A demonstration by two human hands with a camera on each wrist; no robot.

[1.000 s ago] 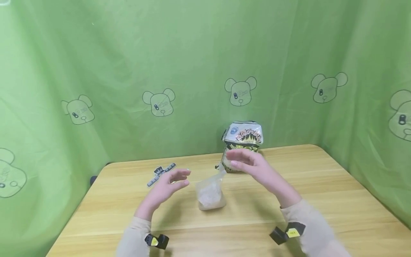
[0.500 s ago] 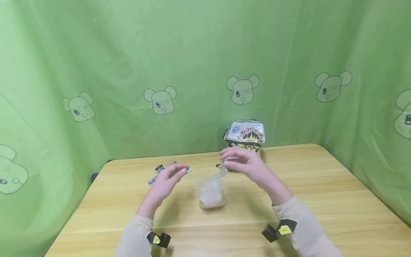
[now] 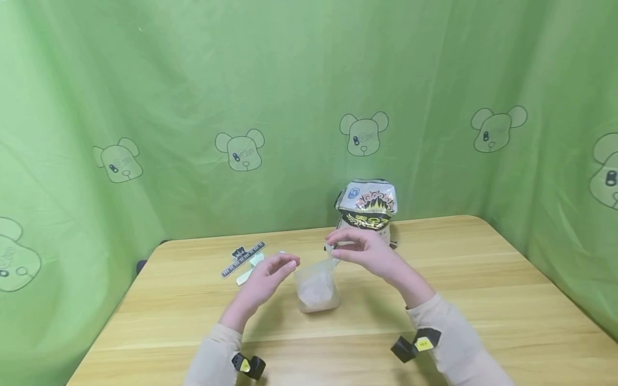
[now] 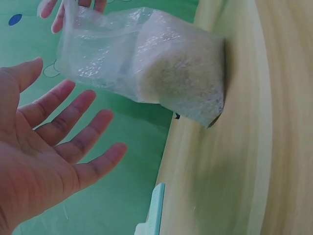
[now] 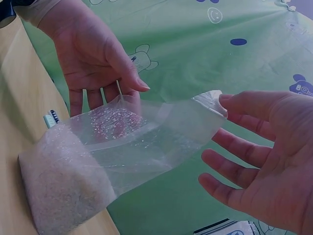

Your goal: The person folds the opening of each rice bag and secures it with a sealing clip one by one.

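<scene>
A clear plastic bag of rice-like grains (image 3: pixel 317 292) stands on the table, its upper part rising and leaning to the right. In the right wrist view, my right hand (image 5: pixel 274 152) pinches the bag's top corner between thumb and index finger, with the other fingers spread. My left hand (image 4: pixel 54 142) is at the bag's left side, fingers extended and apart from the plastic in the left wrist view. Left of that hand lie a piano-key patterned clip (image 3: pixel 243 260) and a mint-green clip (image 3: pixel 245 277), the latter partly hidden by the hand in the head view.
Behind my right hand stands a printed white and black package (image 3: pixel 369 206), close to the green curtain (image 3: pixel 299 80). The wooden table (image 3: pixel 458 279) ends at that curtain.
My right hand has come left and down to the bag's top corner and now pinches it. The left hand has shifted right toward the bag, uncovering the mint-green clip.
</scene>
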